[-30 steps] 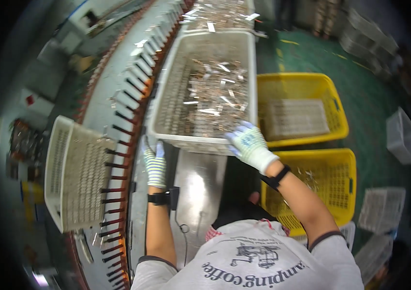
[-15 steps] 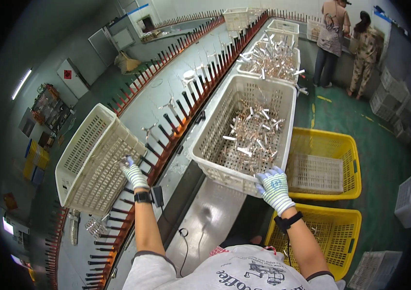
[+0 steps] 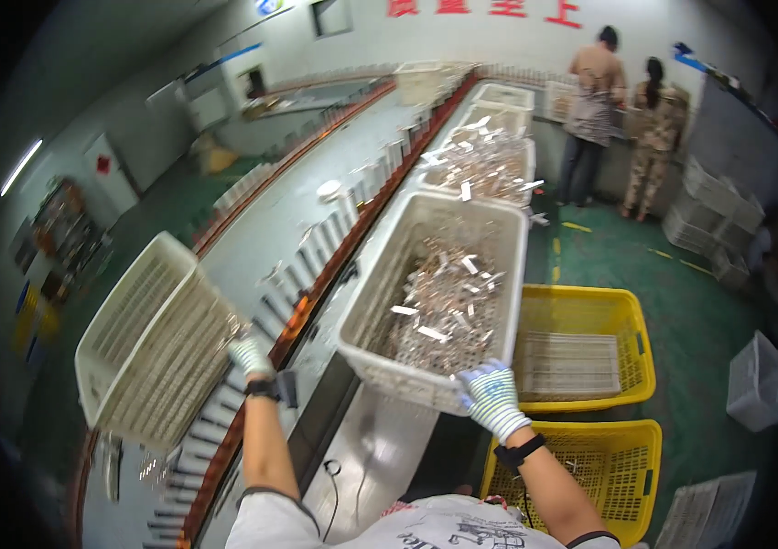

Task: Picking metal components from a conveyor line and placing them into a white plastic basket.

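Note:
My left hand (image 3: 250, 355), in a striped glove, is closed at the side of a tilted white basket (image 3: 156, 366). A small copper-coloured bit shows at its fingertips, too blurred to make out. My right hand (image 3: 493, 397), gloved alike, is closed over the near rim of a large white perforated basket (image 3: 348, 334). Inside that basket lies a loose heap of thin copper-coloured wire parts with white tags (image 3: 448, 297). The tilted basket seems to be nested with another and rests on the line to my left.
A conveyor line (image 3: 302, 316) edged with dark upright pegs curves away on the left. Behind the large basket stands a fuller white basket (image 3: 485, 169). Two yellow baskets (image 3: 642, 348) sit at right on the green floor. Two people (image 3: 595, 110) stand at the far right.
The view has tilted up and shifted, so everything sits lower and further left, with more wall showing. My right hand stays on the basket rim; the left stays beside the tilted basket.

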A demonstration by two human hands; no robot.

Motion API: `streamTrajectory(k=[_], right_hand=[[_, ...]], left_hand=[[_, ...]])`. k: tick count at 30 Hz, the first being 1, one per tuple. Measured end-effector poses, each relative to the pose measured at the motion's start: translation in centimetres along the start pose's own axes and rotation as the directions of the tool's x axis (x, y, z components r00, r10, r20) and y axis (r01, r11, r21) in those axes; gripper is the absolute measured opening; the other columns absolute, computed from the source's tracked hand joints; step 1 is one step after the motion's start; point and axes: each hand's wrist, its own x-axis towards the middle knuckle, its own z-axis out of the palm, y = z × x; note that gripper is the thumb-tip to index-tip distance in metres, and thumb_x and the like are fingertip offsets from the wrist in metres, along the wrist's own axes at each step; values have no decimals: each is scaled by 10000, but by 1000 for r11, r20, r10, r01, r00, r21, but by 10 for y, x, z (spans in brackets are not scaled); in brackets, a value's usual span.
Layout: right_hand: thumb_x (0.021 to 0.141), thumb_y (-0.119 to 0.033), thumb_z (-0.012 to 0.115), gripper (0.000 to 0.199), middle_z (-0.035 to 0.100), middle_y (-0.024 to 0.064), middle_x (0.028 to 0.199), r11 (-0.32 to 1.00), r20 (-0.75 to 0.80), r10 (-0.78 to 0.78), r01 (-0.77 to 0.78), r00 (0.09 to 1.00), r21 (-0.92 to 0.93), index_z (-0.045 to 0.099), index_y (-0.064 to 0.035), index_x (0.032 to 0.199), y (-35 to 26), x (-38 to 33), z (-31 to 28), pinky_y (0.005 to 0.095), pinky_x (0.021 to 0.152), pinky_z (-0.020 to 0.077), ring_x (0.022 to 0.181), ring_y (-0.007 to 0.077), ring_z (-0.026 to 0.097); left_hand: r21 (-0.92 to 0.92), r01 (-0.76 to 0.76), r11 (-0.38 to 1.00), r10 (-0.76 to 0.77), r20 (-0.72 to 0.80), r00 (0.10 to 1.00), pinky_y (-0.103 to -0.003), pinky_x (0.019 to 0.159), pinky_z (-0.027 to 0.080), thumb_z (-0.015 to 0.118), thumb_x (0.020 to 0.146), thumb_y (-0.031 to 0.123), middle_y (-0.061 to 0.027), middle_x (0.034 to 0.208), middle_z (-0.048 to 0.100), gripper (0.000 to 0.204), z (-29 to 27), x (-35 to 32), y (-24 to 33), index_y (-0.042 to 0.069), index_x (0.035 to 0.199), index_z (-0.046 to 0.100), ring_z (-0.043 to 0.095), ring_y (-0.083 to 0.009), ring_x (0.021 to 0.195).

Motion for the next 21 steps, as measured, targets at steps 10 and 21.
streamTrajectory(k=[10, 21], right_hand=[[710, -299, 521, 255, 574, 100, 660, 997, -293, -72, 65, 953, -33, 577, -90, 846, -3, -26, 41, 423, 590, 422, 648, 283, 563], [822, -237, 422, 380, 520, 209, 1110, 974, 111, 116, -135, 987, 181, 520, -40, 1132, -39, -40, -43, 437, 901, 376, 1041, 349, 478]], left_hand=[[-37, -661, 750, 215, 958, 191, -351, 877, 389, 532, 838, 216, -121, 1158, 521, 373, 276, -221, 298, 2, 1142, 502, 499, -227, 998], [-368, -762, 532, 514, 856, -54, -365, 796, 419, 562, 827, 247, -140, 1072, 548, 388, 234, -190, 329, 3, 1126, 509, 519, -253, 907]])
